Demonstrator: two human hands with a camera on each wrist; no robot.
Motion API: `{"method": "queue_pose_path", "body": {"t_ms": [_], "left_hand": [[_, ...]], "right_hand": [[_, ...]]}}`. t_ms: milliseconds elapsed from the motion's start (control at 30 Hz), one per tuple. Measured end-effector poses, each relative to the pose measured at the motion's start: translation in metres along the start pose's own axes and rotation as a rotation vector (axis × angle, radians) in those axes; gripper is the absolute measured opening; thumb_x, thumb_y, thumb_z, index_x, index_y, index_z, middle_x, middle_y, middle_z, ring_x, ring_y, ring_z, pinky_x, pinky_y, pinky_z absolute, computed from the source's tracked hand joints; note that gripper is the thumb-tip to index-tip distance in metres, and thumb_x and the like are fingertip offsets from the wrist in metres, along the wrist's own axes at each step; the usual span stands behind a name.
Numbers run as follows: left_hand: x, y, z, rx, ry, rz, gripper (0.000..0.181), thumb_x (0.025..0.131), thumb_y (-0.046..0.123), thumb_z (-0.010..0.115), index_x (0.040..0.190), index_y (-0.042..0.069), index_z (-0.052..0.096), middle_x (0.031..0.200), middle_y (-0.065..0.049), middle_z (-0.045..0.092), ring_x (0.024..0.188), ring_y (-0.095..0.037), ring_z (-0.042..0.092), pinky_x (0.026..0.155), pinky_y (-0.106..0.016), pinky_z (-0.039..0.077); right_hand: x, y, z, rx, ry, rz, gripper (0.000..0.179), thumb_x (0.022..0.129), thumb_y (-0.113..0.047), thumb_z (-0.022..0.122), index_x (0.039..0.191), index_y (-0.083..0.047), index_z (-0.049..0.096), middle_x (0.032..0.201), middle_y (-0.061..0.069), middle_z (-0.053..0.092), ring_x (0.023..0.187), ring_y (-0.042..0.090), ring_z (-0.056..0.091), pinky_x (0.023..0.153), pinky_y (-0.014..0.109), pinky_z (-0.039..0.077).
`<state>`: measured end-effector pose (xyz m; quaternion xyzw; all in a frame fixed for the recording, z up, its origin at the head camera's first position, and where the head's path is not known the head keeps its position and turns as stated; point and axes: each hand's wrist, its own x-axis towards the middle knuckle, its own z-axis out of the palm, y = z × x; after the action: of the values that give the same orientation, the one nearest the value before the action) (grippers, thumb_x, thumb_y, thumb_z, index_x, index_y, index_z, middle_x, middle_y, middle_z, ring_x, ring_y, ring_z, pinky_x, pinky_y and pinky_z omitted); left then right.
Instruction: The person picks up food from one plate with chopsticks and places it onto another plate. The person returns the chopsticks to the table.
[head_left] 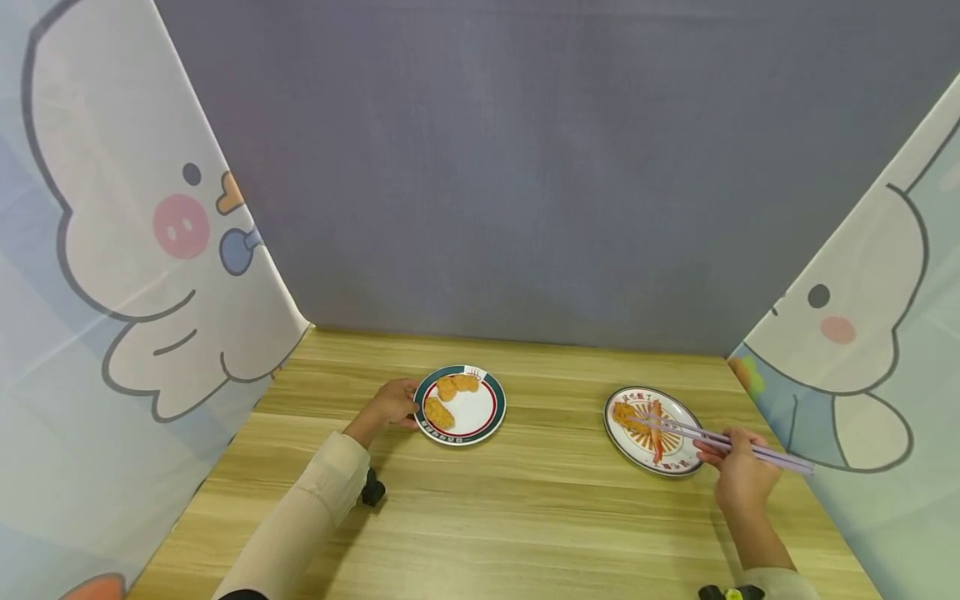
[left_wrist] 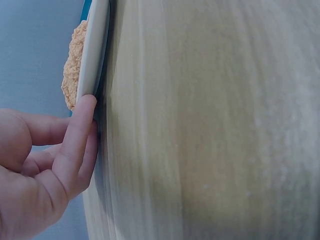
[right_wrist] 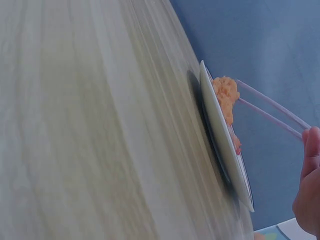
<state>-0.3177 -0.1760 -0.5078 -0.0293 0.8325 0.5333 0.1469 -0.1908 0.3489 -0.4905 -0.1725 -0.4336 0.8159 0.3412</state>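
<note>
At the rim of the green-edged plate (head_left: 480, 414), my left hand (head_left: 393, 402) pinches the left side between thumb and fingers. A browned breaded piece (head_left: 439, 413) and smaller nuggets (head_left: 457, 384) lie on it. The left wrist view shows a fingertip against the plate's pale edge (left_wrist: 95, 55). My right hand (head_left: 744, 475) grips a pair of lilac chopsticks (head_left: 783, 458) over the red-patterned plate (head_left: 633, 451). Their tips are at a crumbly fried piece (right_wrist: 226, 90) on that plate's left part. A red-tailed fried shrimp (head_left: 657, 437) lies beside it, under the chopsticks in the head view.
Both plates stand apart on a wood-grain table (head_left: 525, 517). A grey cloth wall (head_left: 510, 183) rises along the back edge. Cartoon-printed sheets (head_left: 112, 250) close off the left and right sides.
</note>
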Motion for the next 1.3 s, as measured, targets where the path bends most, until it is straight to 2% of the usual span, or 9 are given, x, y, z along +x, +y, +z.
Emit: {"method": "queue_pose_path", "body": {"t_ms": [233,400,767,1000,1300], "left_hand": [[0.001,0.000,0.000,-0.003,-0.003,-0.004,0.055,0.092,-0.014,0.054,0.146,-0.006,0.047,0.118,-0.026,0.058,0.084,-0.026,0.068,0.064,-0.032,0.068],[0.000,0.001,-0.001,0.003,0.001,-0.009,0.055,0.093,-0.013,0.054,0.146,-0.005,0.047,0.119,-0.026,0.058,0.084,-0.026,0.068,0.064,-0.032,0.068],[-0.002,0.002,0.000,0.014,0.002,-0.010,0.056,0.093,-0.013,0.054,0.147,-0.005,0.046,0.120,-0.026,0.059,0.084,-0.025,0.069,0.065,-0.031,0.068],[-0.003,0.003,0.001,0.020,0.003,-0.003,0.055,0.093,-0.014,0.054,0.147,-0.005,0.047,0.118,-0.026,0.059,0.082,-0.024,0.068,0.064,-0.031,0.068],[-0.003,0.004,0.001,0.025,-0.003,-0.010,0.056,0.093,-0.013,0.054,0.148,-0.004,0.046,0.120,-0.026,0.058,0.084,-0.025,0.069,0.064,-0.031,0.068]], "right_hand": [[-0.001,0.001,0.007,0.015,0.009,0.012,0.021,0.100,-0.003,0.055,0.083,0.004,0.063,0.064,0.012,0.066,0.046,0.024,0.069,0.033,0.029,0.055],[-0.004,0.003,0.015,0.042,-0.018,0.035,0.019,0.100,-0.001,0.054,0.084,0.007,0.060,0.065,0.014,0.068,0.046,0.025,0.069,0.033,0.029,0.055],[-0.016,0.019,0.035,-0.009,-0.055,0.108,0.019,0.102,-0.005,0.053,0.086,0.003,0.058,0.065,0.008,0.066,0.045,0.021,0.067,0.033,0.029,0.055],[-0.023,0.029,0.046,-0.047,-0.098,0.097,0.022,0.103,-0.006,0.053,0.082,-0.001,0.059,0.067,0.007,0.065,0.044,0.018,0.065,0.034,0.027,0.054],[-0.032,0.040,0.061,-0.071,-0.174,0.095,0.019,0.104,-0.007,0.053,0.088,0.002,0.058,0.065,0.008,0.069,0.046,0.019,0.068,0.036,0.024,0.056]]}}
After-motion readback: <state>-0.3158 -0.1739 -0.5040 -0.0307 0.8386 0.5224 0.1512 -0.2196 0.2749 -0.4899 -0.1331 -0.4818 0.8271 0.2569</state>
